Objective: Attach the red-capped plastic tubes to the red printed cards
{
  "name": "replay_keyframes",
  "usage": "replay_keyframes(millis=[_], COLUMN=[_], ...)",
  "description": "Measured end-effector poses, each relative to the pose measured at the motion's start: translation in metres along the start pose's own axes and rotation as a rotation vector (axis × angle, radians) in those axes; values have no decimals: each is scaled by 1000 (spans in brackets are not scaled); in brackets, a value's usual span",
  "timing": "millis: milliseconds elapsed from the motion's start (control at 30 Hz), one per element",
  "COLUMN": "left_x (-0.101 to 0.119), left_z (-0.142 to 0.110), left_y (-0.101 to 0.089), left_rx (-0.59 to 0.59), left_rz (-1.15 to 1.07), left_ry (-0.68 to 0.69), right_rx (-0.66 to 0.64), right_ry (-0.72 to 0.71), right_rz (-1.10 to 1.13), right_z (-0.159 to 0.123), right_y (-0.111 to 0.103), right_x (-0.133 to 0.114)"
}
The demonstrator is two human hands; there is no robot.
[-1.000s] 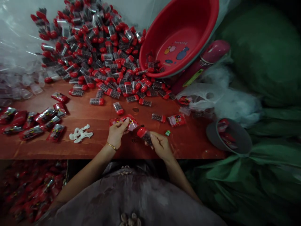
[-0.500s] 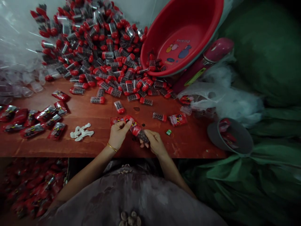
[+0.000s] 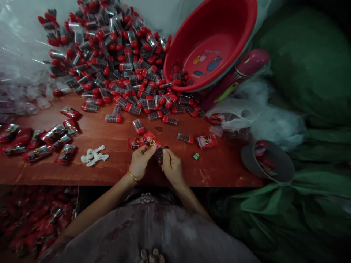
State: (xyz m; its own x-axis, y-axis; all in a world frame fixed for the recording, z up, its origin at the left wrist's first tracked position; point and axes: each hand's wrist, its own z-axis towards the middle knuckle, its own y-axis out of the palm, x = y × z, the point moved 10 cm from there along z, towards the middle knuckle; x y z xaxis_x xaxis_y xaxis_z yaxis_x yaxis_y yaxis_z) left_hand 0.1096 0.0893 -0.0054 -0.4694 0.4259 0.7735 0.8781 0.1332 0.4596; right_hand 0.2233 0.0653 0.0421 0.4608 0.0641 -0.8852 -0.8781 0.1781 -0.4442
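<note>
My left hand [image 3: 140, 163], with a gold bangle at the wrist, pinches a red printed packet [image 3: 149, 137] over the table's near part. My right hand [image 3: 172, 168] has its fingers closed around a clear tube of dark balls [image 3: 159, 155] at the packet's lower end. Fingers cover the join, so I cannot tell how much of the tube is inside the packet. Another flat red packet [image 3: 133, 144] lies just beyond my left hand. A red-capped tube [image 3: 138, 126] and a second one [image 3: 185, 138] lie nearby, beside a pink-and-red packet [image 3: 206, 141].
A large heap of red-capped tubes [image 3: 109, 54] spills from the back, against a tilted red basin [image 3: 214, 47]. Filled red packets [image 3: 55, 133] and a white crumpled strip [image 3: 94, 155] lie left. On the right are a pink flask [image 3: 252, 62], plastic bags [image 3: 274, 117] and a grey bowl [image 3: 248, 160].
My right hand has moved left and closer to my left hand. The tube and packet have turned more upright, and my fingers cover more of the tube.
</note>
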Motion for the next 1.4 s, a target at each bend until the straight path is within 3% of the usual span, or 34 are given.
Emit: replay_keyframes(millis=[167,367,567,733,967,1100,1233,1333,1400], left_x=[1,-4,3,0,-9,-6,0,22,59], left_z=[-1,-7,-4,-4,-9,-11,-10,2,16], left_y=[16,29,24,23,20,13,-2,-36,-76], left_rx=[-132,-297,-222,-227,-212,-207,-184,-98,37], left_rz=[-45,37,94,20,8,-85,-102,-73,-96], left_ry=[-9,-72,-15,-77,-84,-117,-193,-256,-191], right_rx=[-39,-50,34,-122,-65,82,98,95,162], right_ry=[-13,183,195,219,218,65,-218,-313,-250], right_rz=[35,333,368,560,499,303,-52,-360,-551], right_z=[1,-6,-5,-10,-5,9,23,36,46], right_y=[10,22,17,31,28,20,27,20,-3], right_x=[-1,22,24,19,20,15,-15,-22,-9])
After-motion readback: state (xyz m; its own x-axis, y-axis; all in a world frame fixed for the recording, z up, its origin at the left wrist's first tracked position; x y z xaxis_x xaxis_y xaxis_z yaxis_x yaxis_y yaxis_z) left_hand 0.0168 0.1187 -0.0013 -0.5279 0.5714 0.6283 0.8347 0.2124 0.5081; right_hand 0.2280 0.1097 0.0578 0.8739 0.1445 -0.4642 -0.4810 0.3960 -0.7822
